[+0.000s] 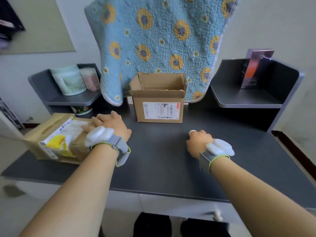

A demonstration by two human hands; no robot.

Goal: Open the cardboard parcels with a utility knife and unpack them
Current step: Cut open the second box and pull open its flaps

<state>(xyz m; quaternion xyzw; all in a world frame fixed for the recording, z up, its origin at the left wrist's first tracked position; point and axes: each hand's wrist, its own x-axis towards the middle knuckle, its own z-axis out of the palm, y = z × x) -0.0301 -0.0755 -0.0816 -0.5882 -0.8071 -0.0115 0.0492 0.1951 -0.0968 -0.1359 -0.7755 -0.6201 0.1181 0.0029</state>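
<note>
- A dark grey desk [162,168] fills the middle of the view, its surface matte, its near edge running across above the person's dark-clad legs.
- At the far centre stands an open cardboard box [158,106], flaps up, with a white shipping label on its near face.
- A sealed cardboard parcel [56,139] lies at the left edge of the desk, partly overhanging it, with a white and yellow label on top.
- The left hand [109,124] rests on the right end of that parcel, fingers laid fairly flat across its top; a grey wrist strap carries a white device.
- The right hand [199,140] sits on the bare desk right of centre, well apart from both boxes; its fingers curl under, with a ring showing, and whether they hold anything cannot be told.
- A quilted blue blanket [160,41] with yellow flowers hangs behind the open box, its lower edge reaching desk level.
- A grey shelf [71,101] at the far left carries a pale green pack [69,81] and a pinkish one beside it; a cup [82,110] stands beneath.
- A matching right shelf [248,100] holds an upright dark box [253,69] with an orange panel.
- Pale walls stand behind; a light floor shows to the left.
</note>
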